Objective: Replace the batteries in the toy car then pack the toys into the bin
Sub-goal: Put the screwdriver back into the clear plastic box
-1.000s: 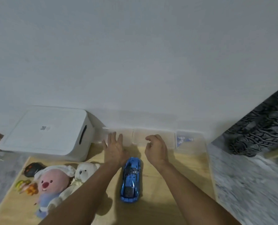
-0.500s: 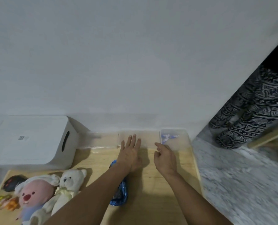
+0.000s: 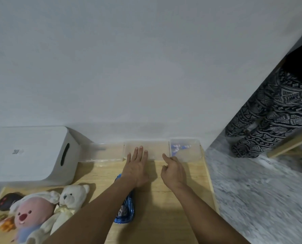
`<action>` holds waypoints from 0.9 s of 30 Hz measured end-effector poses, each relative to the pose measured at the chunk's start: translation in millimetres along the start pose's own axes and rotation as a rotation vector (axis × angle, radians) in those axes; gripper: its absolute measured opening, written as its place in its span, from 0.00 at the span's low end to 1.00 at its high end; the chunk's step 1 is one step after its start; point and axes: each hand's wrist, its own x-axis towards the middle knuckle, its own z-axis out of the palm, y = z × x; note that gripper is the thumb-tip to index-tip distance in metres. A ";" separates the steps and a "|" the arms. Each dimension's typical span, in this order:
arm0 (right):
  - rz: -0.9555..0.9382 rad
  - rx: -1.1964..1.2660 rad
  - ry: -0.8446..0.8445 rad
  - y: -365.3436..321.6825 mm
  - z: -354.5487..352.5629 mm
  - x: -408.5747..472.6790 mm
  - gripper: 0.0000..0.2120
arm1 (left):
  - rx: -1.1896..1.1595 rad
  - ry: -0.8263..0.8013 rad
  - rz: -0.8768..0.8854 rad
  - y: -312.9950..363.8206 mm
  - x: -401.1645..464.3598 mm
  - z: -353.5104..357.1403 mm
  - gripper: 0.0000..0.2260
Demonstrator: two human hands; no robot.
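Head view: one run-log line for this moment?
left hand: flat, fingers on middle clear plastic tray | right hand: loosely curled, empty, near right clear tray | blue toy car: on wooden table, untouched

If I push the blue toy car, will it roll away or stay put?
The blue toy car would probably roll easily: it lies flat on the smooth wooden table, though its wheels are hidden. Its shiny body looks hard, so likely stiff and a bit slippery. The left forearm crosses over it and might block it.

The white bin (image 3: 28,152) bears a small grey mark (too blurred to read).
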 end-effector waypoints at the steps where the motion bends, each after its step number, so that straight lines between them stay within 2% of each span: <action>1: 0.008 0.050 -0.002 0.0 0.7 -0.7 0.23 | 0.007 0.000 -0.002 0.3 0.1 0.5 0.42; 6: 0.164 0.325 0.157 8.1 0.3 -8.7 0.15 | -0.025 0.007 -0.030 4.3 2.2 -2.9 0.42; 10: 0.207 0.329 0.280 15.7 -9.1 -13.2 0.13 | -0.045 0.071 -0.036 9.5 3.6 -2.1 0.40; 14: 0.168 0.149 0.221 18.0 -13.3 -13.8 0.26 | -0.041 0.066 -0.008 16.6 3.7 0.4 0.38; 19: 0.105 -0.144 0.118 23.1 -19.0 -15.1 0.29 | -0.013 0.005 0.011 15.1 5.7 5.6 0.41; 23: 0.114 -0.142 0.085 21.6 -21.2 -13.0 0.30 | -0.032 0.001 0.018 14.4 0.2 -1.6 0.40; 27: 0.099 -0.053 0.137 9.7 -16.9 -15.0 0.28 | -0.094 0.075 -0.008 7.3 -10.8 -2.0 0.40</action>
